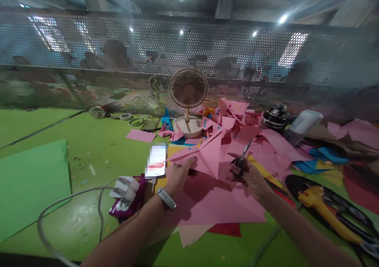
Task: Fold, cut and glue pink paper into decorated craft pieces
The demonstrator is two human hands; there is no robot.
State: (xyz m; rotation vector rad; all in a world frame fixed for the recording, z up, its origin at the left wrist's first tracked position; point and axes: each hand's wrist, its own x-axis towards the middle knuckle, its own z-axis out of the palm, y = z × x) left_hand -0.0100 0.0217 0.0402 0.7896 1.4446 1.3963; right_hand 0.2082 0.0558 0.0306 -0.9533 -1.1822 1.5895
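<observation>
My left hand (184, 174) is closed on a folded piece of pink paper (207, 154), held up above the work surface. My right hand (247, 174) grips a pair of scissors (245, 152) by its dark handles, with the blades pointing up and away from me. The scissors are to the right of the folded paper and apart from it. Beneath both hands lies a large pink sheet (207, 208), with tan and red paper showing under its near edge. A lit phone (156, 160) rests just left of my left hand.
A small fan (188, 88) stands at the back beside a heap of pink paper pieces (233, 115). On the left are a purple power strip (126, 200) with white plugs and a green sheet (32, 184). A yellow-handled glue gun (328, 211) lies at right, near a cable.
</observation>
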